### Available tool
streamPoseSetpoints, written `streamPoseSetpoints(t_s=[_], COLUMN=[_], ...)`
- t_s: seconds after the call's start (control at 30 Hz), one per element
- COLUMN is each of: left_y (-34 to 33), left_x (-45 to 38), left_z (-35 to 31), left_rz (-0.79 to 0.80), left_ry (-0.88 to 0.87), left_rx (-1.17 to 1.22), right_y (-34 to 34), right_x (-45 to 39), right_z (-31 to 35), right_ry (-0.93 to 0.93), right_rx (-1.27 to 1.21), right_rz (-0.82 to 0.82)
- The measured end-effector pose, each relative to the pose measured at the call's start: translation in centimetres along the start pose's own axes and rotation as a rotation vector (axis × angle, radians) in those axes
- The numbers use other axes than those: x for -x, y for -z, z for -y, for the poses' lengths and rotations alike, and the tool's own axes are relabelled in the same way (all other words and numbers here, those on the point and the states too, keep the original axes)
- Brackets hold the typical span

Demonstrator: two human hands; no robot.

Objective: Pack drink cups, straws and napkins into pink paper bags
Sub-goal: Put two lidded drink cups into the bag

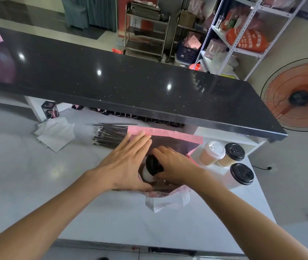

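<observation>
A: Pink paper bag (174, 136) stands open on the white worktop (36, 175), towards its far right corner, just under the black counter (130, 81). The person's left hand (125, 166) lies flat with straight fingers against the bag's left wall. The paper looks thin and floppy, so it probably needs that support at the rim.

B: And the right hand (175, 167)?

A: It reaches into the mouth, fingers curled round a black-lidded cup (151, 168) that is already partly inside. The cup is likely light but crushable; holding it at the sides below the lid seems safest.

B: What is left to pack?

A: Three lidded cups (228, 160) wait just right of the bag. The black straws (110, 136) lie in a bundle at its left, touching it, and the white napkins (55, 133) sit further left, soft and easily pinched.
</observation>
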State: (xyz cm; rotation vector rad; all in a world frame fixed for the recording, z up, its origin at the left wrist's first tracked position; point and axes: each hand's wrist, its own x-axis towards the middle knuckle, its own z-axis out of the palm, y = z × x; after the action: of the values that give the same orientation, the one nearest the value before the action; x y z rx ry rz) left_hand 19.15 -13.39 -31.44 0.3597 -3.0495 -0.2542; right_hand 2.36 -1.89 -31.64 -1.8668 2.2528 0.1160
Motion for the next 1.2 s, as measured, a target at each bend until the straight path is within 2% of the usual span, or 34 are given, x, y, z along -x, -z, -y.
streamPoseSetpoints(t_s=[0.33, 0.6, 0.77, 0.9, 1.03, 1.2], left_y=[-0.2, 0.1, -0.2, -0.4, -0.4, 0.1], left_x=[-0.1, 0.3, 0.5, -0.3, -2.2, -5.1], left_z=[0.0, 0.5, 0.9, 1.9, 2.3, 0.0], left_rz=[0.012, -0.038, -0.044, -0.182, -0.313, -0.443], left_ry=[-0.063, -0.085, -0.086, -0.092, -0.108, -0.164], left_rx=[-0.048, -0.009, -0.017, 0.038, 0.112, 0.131], right_y=[-4.0, -4.1, -3.5, -2.8, -1.1, 2.7], right_x=[-1.0, -2.4, -2.7, -1.1, 1.8, 7.5], right_z=[0.6, 1.0, 1.3, 0.6, -0.1, -2.0], right_ry=[-0.004, -0.018, -0.017, -0.014, -0.072, -0.128], right_rx=[0.073, 0.124, 0.101, 0.022, -0.177, -0.405], right_rz=[0.02, 0.164, 0.187, 0.019, -0.093, -0.404])
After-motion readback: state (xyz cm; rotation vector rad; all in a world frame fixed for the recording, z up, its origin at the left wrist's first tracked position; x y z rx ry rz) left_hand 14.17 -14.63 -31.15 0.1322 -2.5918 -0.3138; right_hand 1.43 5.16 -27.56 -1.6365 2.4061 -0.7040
